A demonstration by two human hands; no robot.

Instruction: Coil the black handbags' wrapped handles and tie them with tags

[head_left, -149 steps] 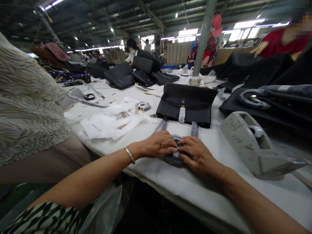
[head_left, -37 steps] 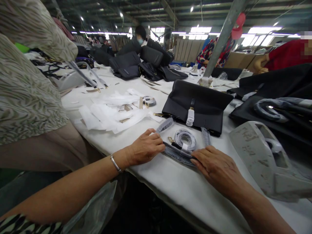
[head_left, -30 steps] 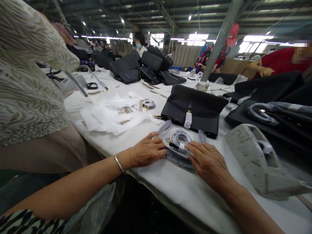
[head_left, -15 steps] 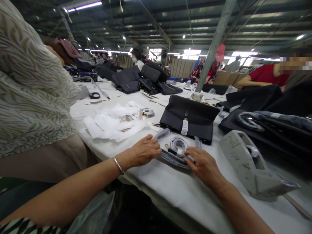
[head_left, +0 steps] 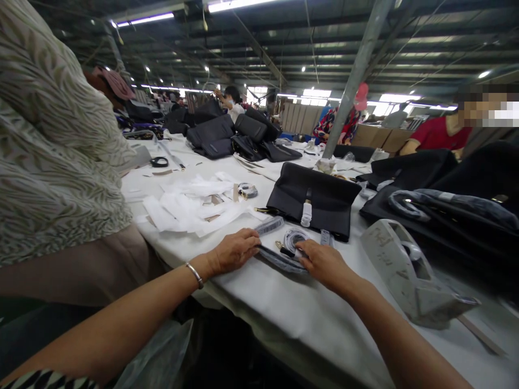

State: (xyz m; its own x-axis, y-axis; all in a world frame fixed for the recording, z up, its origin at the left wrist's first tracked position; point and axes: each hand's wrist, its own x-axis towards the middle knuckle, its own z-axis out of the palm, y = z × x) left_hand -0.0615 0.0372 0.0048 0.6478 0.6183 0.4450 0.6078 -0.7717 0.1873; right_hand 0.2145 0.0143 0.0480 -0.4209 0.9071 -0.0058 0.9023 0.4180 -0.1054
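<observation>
A black bag (head_left: pixel 318 189) lies on the white-covered table with its handle, wrapped in clear plastic (head_left: pixel 279 260), curving toward me. My left hand (head_left: pixel 238 252) is closed on the handle's left end, a silver bangle round the wrist. At its right end, my right hand (head_left: pixel 324 265) pinches the handle, thumb low and fingertips beside a coiled strap (head_left: pixel 294 236). That strap is plastic-wrapped and has a gold clasp (head_left: pixel 279 246). White wrapping covers the bag's front tab (head_left: pixel 306 214). My fingertips are partly hidden.
White sheets (head_left: pixel 190 208) and another small coil (head_left: pixel 247 190) lie left of the bag. On the right stand a grey tape dispenser (head_left: pixel 405 270) and black bags (head_left: pixel 438 200). More bags (head_left: pixel 227 135) are piled behind. A person in a patterned top (head_left: pixel 60 140) stands close at left.
My right hand has drawn slightly left, its fingers closing in at the handle beside the coil. My left hand has shifted a little left and down. The view has turned slightly.
</observation>
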